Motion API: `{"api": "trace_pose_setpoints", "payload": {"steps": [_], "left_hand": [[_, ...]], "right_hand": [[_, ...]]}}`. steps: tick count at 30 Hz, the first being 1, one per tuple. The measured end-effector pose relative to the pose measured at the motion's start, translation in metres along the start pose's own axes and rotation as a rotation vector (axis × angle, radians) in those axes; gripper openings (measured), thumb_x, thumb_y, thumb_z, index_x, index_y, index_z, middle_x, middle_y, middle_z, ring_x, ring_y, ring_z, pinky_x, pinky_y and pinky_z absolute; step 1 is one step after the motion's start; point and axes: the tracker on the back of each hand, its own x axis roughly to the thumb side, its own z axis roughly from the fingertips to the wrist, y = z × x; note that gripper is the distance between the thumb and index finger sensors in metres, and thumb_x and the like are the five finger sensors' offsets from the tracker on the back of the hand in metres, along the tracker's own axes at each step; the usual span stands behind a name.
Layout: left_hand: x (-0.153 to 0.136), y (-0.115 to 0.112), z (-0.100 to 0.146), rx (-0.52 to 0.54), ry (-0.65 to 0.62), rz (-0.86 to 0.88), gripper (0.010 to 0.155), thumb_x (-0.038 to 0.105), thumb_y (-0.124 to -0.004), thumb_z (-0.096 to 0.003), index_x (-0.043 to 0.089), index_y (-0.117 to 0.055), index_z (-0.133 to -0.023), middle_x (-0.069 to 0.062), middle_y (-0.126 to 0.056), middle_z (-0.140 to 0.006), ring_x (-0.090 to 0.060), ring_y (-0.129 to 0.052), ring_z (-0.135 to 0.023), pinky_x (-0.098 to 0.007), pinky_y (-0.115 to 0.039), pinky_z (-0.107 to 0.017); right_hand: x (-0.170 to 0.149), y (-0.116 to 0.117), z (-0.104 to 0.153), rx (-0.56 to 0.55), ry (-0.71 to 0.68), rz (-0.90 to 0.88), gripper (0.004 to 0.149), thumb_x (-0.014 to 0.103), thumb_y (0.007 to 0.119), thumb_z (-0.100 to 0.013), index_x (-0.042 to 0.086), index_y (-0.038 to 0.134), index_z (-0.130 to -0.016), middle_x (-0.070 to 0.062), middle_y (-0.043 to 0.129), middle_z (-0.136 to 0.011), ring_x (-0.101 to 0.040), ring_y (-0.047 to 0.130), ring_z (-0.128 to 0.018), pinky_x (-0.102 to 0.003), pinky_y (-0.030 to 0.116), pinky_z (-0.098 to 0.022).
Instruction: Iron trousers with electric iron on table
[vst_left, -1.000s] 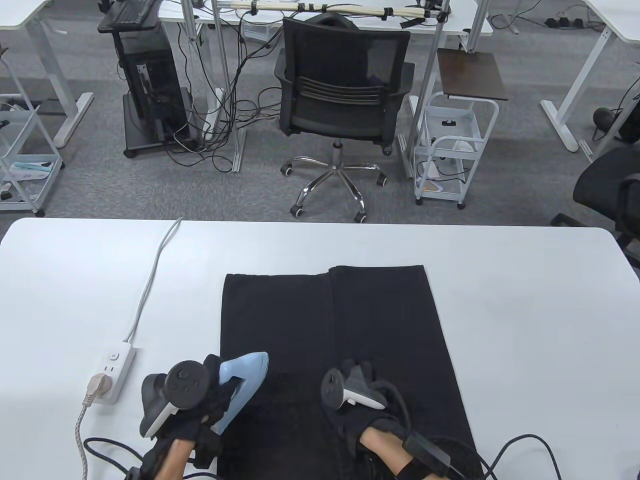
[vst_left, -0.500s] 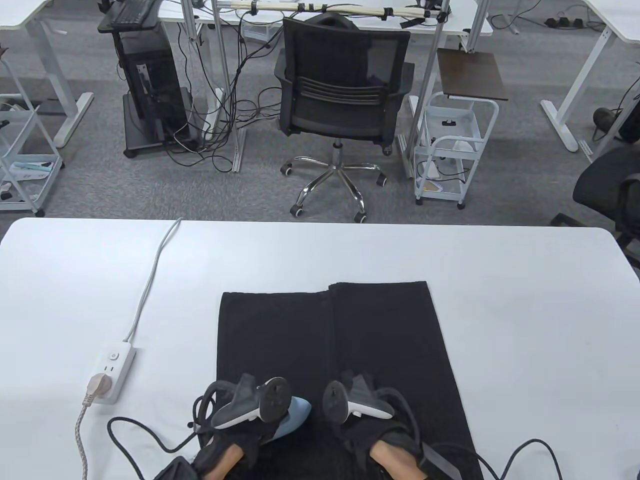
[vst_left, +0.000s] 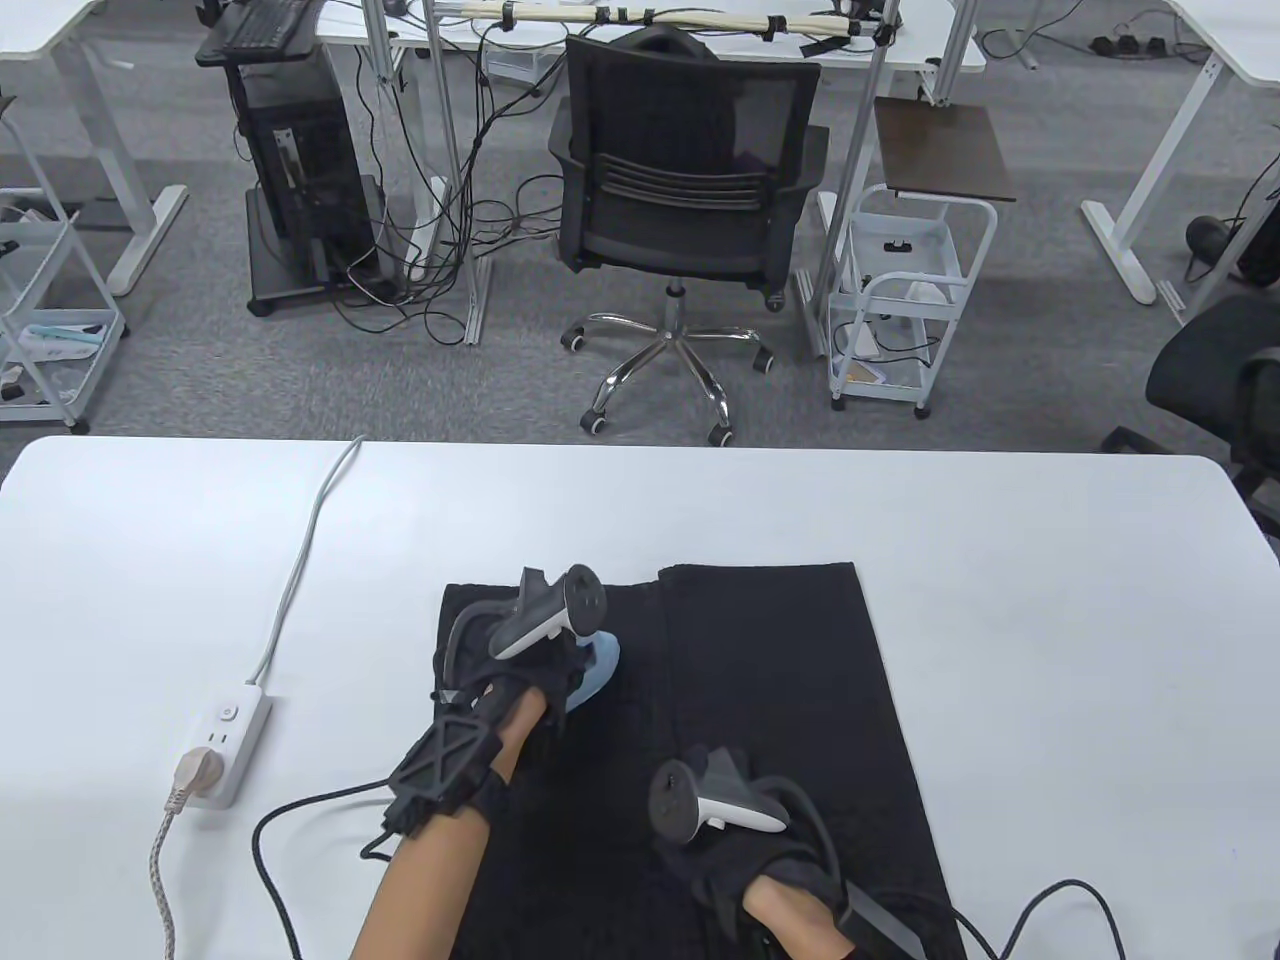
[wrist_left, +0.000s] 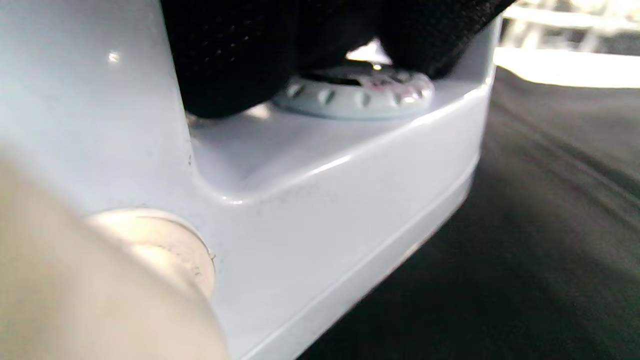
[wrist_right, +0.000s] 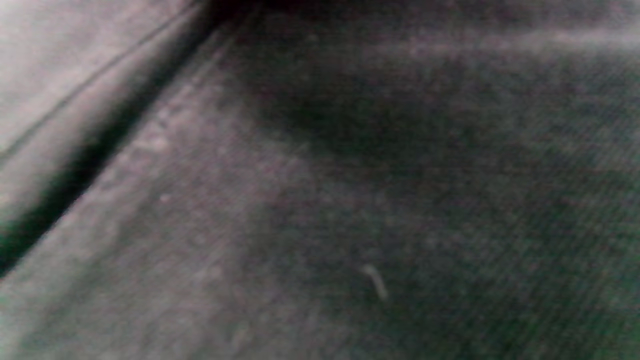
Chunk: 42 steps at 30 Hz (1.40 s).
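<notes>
While the black trousers (vst_left: 720, 720) lie flat across the lower middle of the white table (vst_left: 1050, 600) in the table view, reaching from just below centre down to the bottom edge, the pale blue electric iron (vst_left: 592, 668) sits on their upper left part, near the far hem. Its pointed nose shows just right of the left hand (vst_left: 520, 655), which covers most of the iron's body. In the left wrist view the gloved fingers (wrist_left: 235, 55) wrap the iron's (wrist_left: 310, 170) handle above a ribbed dial (wrist_left: 357, 92), so the left hand grips the iron, whose base rests on the dark cloth (wrist_left: 540, 240) filling the right and lower right of that frame.

Lower and to the right in the table view, the right hand (vst_left: 730, 830) rests on the trousers, its tracker (vst_left: 715, 800) facing up; whether the fingers are spread or curled I cannot tell, as they are hidden beneath the tracker and glove. The right wrist view shows only blurred dark fabric (wrist_right: 350, 200) with a fold line at the upper left.

At the left of the table view a white power strip (vst_left: 228, 745) lies on the table, well apart from the trousers, with a beige plug (vst_left: 195, 772) in it and a braided cord (vst_left: 160, 880) running down to the bottom edge. A white cable (vst_left: 300, 560) leads from the strip toward the table's far edge.
</notes>
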Motion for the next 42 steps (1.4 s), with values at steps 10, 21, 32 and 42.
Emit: {"api": "trace_pose_setpoints", "payload": {"steps": [10, 21, 32, 42], "left_hand": [[-0.006, 0.004, -0.015, 0.007, 0.065, 0.037, 0.042, 0.043, -0.079, -0.0586, 0.012, -0.070, -0.086, 0.003, -0.091, -0.050, -0.012, -0.097, -0.038, -0.043, -0.086, -0.048], [0.014, -0.035, 0.095, 0.019, -0.183, -0.046, 0.042, 0.043, -0.079, -0.0584, 0.012, -0.071, -0.086, 0.003, -0.091, -0.049, -0.013, -0.097, -0.037, -0.043, -0.085, -0.047], [0.026, -0.065, 0.175, -0.002, -0.290, -0.082, 0.043, 0.042, -0.080, -0.0571, 0.009, -0.072, -0.084, 0.001, -0.092, -0.047, -0.016, -0.098, -0.034, -0.046, -0.086, -0.046], [0.023, -0.041, 0.109, 0.014, -0.183, -0.030, 0.043, 0.041, -0.080, -0.0577, 0.010, -0.071, -0.086, 0.000, -0.091, -0.048, -0.015, -0.097, -0.036, -0.046, -0.085, -0.048]], "right_hand": [[-0.002, -0.001, -0.001, -0.007, -0.011, 0.000, 0.070, 0.048, 0.042, -0.061, 0.022, -0.002, -0.108, -0.029, -0.011, -0.109, -0.062, 0.002, -0.097, -0.079, 0.026, -0.064], [-0.008, -0.001, -0.004, 0.027, -0.046, -0.087, 0.071, 0.045, 0.042, -0.061, 0.021, -0.006, -0.107, -0.027, -0.018, -0.106, -0.060, -0.008, -0.093, -0.080, 0.017, -0.061], [-0.010, -0.003, -0.006, 0.014, -0.049, -0.074, 0.069, 0.040, 0.044, -0.061, 0.019, -0.002, -0.108, -0.029, -0.014, -0.107, -0.062, -0.003, -0.094, -0.081, 0.020, -0.061], [-0.010, -0.005, -0.005, 0.010, -0.038, -0.061, 0.069, 0.041, 0.044, -0.061, 0.020, -0.002, -0.108, -0.029, -0.013, -0.108, -0.062, -0.001, -0.095, -0.081, 0.022, -0.062]]}}
